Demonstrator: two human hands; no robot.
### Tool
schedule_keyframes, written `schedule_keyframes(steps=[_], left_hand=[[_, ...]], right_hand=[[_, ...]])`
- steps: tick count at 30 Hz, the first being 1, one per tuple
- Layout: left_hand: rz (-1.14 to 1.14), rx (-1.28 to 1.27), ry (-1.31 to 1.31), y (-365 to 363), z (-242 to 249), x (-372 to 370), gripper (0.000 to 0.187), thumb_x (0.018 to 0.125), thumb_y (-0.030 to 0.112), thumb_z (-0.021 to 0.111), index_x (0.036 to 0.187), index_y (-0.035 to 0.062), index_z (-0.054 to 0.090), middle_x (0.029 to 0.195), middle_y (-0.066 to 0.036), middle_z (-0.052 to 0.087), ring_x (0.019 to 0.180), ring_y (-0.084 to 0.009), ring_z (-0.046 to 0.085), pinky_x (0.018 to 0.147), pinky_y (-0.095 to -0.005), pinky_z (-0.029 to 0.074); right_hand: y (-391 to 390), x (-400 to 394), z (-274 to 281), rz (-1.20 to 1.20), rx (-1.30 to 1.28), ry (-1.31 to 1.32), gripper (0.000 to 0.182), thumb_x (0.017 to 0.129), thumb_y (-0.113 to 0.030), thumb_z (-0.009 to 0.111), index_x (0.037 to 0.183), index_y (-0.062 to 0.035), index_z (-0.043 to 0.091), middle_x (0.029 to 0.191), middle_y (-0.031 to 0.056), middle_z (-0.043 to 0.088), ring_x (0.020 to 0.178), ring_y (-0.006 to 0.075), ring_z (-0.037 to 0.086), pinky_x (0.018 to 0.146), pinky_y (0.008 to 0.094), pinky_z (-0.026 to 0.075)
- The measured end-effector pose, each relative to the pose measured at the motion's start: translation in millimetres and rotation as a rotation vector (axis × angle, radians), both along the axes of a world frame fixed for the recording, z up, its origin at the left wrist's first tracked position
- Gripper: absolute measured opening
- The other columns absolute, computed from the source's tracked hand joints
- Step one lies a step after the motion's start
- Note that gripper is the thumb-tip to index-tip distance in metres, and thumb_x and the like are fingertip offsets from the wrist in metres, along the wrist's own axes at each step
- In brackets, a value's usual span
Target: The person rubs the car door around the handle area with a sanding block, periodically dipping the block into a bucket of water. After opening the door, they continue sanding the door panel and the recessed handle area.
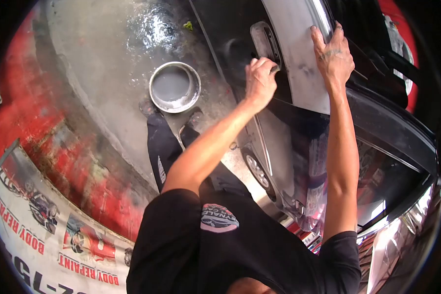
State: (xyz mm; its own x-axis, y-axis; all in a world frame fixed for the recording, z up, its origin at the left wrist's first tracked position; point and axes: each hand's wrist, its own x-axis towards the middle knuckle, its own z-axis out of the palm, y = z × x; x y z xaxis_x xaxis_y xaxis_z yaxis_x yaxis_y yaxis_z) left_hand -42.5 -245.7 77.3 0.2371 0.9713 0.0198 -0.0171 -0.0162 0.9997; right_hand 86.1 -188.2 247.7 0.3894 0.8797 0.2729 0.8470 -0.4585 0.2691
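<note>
My left hand (262, 83) is closed beside the door handle (265, 41) of a dark car. From its fingers pokes the edge of a small dark flat piece (275, 69), mostly hidden by the hand. Just to the right runs a pale grey, dull-looking strip of the car's body (304, 68) with smudges on it. My right hand (334, 59) lies on the strip's far edge, by the shiny trim, thumb and forefinger apart. Its other fingers are partly out of sight.
A metal pail (175, 87) of greyish water stands on the wet concrete floor (108, 83) near my feet. Along the left runs a worn red-painted surface (73, 147), with a printed banner (59, 235) below it. A wheel (258, 170) shows low on the car.
</note>
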Motion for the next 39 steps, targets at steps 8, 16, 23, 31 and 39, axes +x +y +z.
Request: schedule_keyframes(steps=[8, 16, 23, 31, 39], left_hand=[[0.017, -0.054, -0.065, -5.3, -0.5, 7.0, 0.020, 0.077, -0.006, 0.069, 0.095, 0.0016, 0.073, 0.103, -0.012, 0.071, 0.100, -0.0352, 0.062, 0.088, -0.0459, 0.048], [-0.116, 0.092, 0.118, 7.4, -36.1, -27.2, 0.035, 0.083, -0.005, 0.069, 0.115, 0.0056, 0.077, 0.113, -0.009, 0.063, 0.110, -0.0330, 0.060, 0.093, -0.0439, 0.052], [-0.065, 0.213, 0.177, -19.5, -15.3, -14.5, 0.028, 0.082, -0.012, 0.061, 0.109, -0.0072, 0.069, 0.111, -0.014, 0.062, 0.106, -0.0375, 0.062, 0.091, -0.0452, 0.055], [-0.148, 0.280, 0.196, 5.5, -47.0, -37.5, 0.036, 0.084, -0.006, 0.064, 0.117, 0.0034, 0.075, 0.111, -0.010, 0.069, 0.103, -0.0315, 0.067, 0.093, -0.0402, 0.057], [-0.012, -0.780, -0.575, 35.2, -65.0, -43.9, 0.025, 0.085, 0.010, 0.088, 0.103, -0.0011, 0.074, 0.092, -0.008, 0.077, 0.077, -0.0154, 0.072, 0.072, -0.0326, 0.059]], right_hand=[[-0.6, -1.2, 0.2, -0.026, -0.025, -0.004, 0.084, 0.097, -0.071, 0.054, 0.150, -0.0064, 0.053, 0.120, 0.0270, 0.071, 0.102, 0.0472, 0.074, 0.089, 0.0556, 0.059], [-0.7, 4.7, -0.2, -0.012, -0.022, 0.007, 0.086, 0.096, -0.072, 0.054, 0.151, -0.0063, 0.052, 0.120, 0.0271, 0.071, 0.103, 0.0476, 0.074, 0.089, 0.0570, 0.059], [-2.8, 3.2, -1.8, 0.003, 0.000, -0.023, 0.086, 0.097, -0.073, 0.052, 0.151, -0.0064, 0.052, 0.119, 0.0270, 0.072, 0.103, 0.0474, 0.074, 0.089, 0.0566, 0.059], [-2.9, 0.5, -3.8, 0.023, -0.004, -0.028, 0.084, 0.098, -0.072, 0.051, 0.152, -0.0083, 0.052, 0.121, 0.0267, 0.071, 0.103, 0.0472, 0.074, 0.090, 0.0561, 0.059], [-1.8, -6.1, -1.3, -0.066, -0.033, 0.023, 0.085, 0.098, -0.075, 0.050, 0.154, -0.0113, 0.050, 0.130, 0.0240, 0.070, 0.113, 0.0460, 0.071, 0.096, 0.0557, 0.056]])
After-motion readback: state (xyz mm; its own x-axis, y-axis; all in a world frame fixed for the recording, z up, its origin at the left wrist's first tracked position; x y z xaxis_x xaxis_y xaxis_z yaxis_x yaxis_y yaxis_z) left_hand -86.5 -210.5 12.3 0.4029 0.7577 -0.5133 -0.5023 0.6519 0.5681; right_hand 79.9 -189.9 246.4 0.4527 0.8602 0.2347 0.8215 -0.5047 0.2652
